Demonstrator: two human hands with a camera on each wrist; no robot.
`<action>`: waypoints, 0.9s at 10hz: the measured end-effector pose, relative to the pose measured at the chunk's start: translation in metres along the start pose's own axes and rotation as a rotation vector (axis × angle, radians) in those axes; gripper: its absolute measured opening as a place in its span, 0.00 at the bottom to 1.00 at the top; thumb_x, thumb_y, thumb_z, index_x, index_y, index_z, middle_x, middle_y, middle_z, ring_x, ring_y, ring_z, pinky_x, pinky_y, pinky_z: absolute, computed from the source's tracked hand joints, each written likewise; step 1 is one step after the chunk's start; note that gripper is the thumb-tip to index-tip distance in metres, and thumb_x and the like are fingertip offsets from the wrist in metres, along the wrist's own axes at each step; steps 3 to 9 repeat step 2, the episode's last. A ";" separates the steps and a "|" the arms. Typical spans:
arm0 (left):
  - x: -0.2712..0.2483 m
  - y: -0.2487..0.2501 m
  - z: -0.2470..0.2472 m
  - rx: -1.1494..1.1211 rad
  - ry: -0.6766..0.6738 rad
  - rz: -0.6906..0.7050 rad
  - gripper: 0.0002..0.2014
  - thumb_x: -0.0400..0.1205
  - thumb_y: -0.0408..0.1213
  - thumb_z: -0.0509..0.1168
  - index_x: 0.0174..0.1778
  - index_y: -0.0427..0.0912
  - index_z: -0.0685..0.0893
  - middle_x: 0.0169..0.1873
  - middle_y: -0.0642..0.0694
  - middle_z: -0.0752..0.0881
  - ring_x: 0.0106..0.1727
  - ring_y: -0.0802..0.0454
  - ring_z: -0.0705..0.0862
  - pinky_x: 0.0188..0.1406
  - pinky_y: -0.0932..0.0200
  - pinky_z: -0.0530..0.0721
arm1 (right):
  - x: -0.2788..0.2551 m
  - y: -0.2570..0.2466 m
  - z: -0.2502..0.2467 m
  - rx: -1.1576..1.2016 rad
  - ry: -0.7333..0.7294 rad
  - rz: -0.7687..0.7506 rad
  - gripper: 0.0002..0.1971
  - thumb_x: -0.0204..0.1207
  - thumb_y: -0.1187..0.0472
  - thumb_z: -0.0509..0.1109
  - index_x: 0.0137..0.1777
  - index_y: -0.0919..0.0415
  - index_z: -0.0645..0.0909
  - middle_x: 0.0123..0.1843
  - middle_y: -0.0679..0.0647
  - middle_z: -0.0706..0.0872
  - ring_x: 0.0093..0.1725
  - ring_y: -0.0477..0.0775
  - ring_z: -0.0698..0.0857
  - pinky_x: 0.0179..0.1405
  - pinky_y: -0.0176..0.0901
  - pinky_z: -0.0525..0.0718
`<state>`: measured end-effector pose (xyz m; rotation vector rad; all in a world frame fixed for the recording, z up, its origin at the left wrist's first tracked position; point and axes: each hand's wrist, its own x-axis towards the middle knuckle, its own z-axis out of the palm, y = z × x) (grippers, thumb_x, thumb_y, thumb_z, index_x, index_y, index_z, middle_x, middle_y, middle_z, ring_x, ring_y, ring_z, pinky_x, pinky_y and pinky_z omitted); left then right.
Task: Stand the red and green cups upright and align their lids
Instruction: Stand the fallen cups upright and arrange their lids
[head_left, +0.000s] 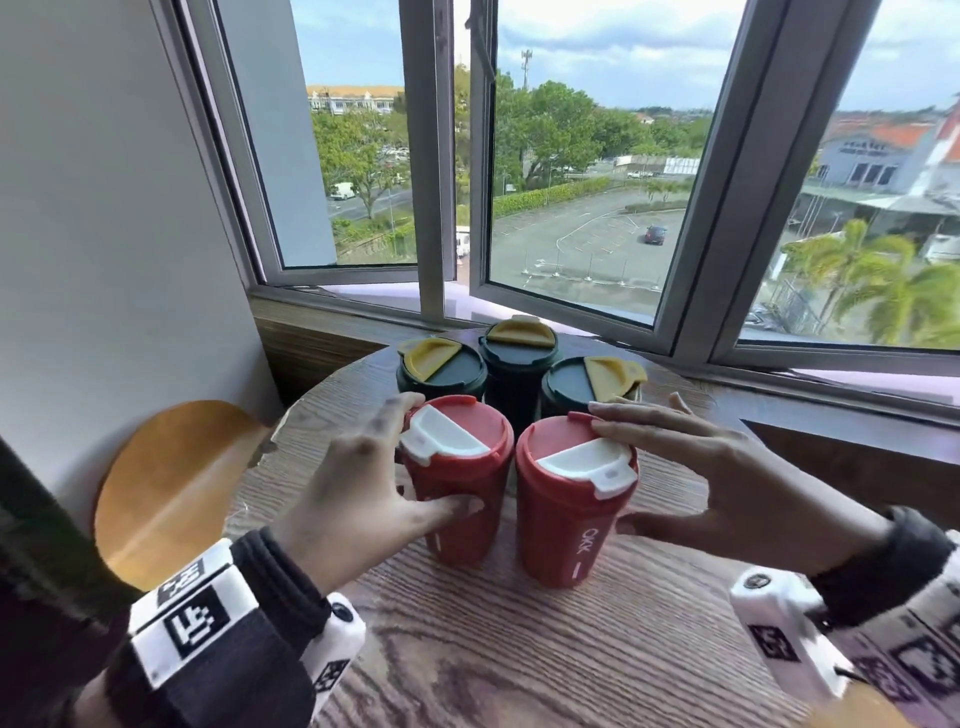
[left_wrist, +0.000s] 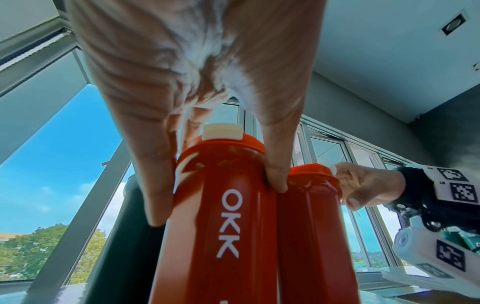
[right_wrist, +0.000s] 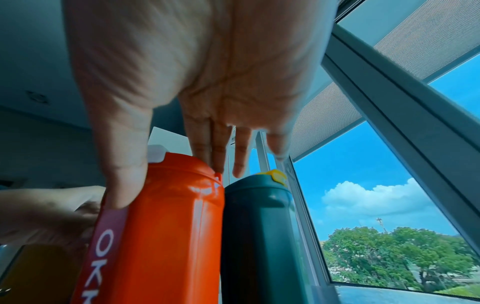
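Two red cups with white flip lids stand upright side by side on the round wooden table. My left hand grips the left red cup, fingers at its far-left rim and thumb on its front; its white flap faces left. My right hand holds the right red cup, fingers laid on the lid's far rim and thumb at its right side; that flap faces front-right. The left wrist view shows my left hand around the left cup; the right wrist view shows my right hand on the right cup.
Three dark green cups with yellow lids stand upright behind the red ones: left, middle and right, flaps turned different ways. The right green cup touches the right red cup. A round wooden seat sits left of the table; an open window lies behind.
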<state>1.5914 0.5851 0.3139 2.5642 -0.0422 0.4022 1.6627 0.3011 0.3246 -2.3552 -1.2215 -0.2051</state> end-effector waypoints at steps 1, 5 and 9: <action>-0.009 -0.001 -0.006 -0.018 -0.020 -0.013 0.50 0.61 0.63 0.74 0.77 0.54 0.61 0.70 0.56 0.75 0.65 0.61 0.76 0.62 0.69 0.70 | -0.013 0.000 0.001 -0.016 0.035 0.043 0.39 0.68 0.33 0.69 0.78 0.45 0.65 0.78 0.36 0.67 0.77 0.36 0.66 0.76 0.64 0.67; -0.035 0.000 -0.022 -0.031 -0.050 -0.061 0.50 0.61 0.67 0.69 0.78 0.63 0.54 0.73 0.65 0.68 0.60 0.71 0.76 0.66 0.65 0.73 | -0.039 -0.006 0.002 -0.011 0.062 0.099 0.39 0.68 0.31 0.67 0.78 0.38 0.61 0.78 0.31 0.65 0.77 0.34 0.66 0.76 0.45 0.68; -0.035 0.000 -0.022 -0.031 -0.050 -0.061 0.50 0.61 0.67 0.69 0.78 0.63 0.54 0.73 0.65 0.68 0.60 0.71 0.76 0.66 0.65 0.73 | -0.039 -0.006 0.002 -0.011 0.062 0.099 0.39 0.68 0.31 0.67 0.78 0.38 0.61 0.78 0.31 0.65 0.77 0.34 0.66 0.76 0.45 0.68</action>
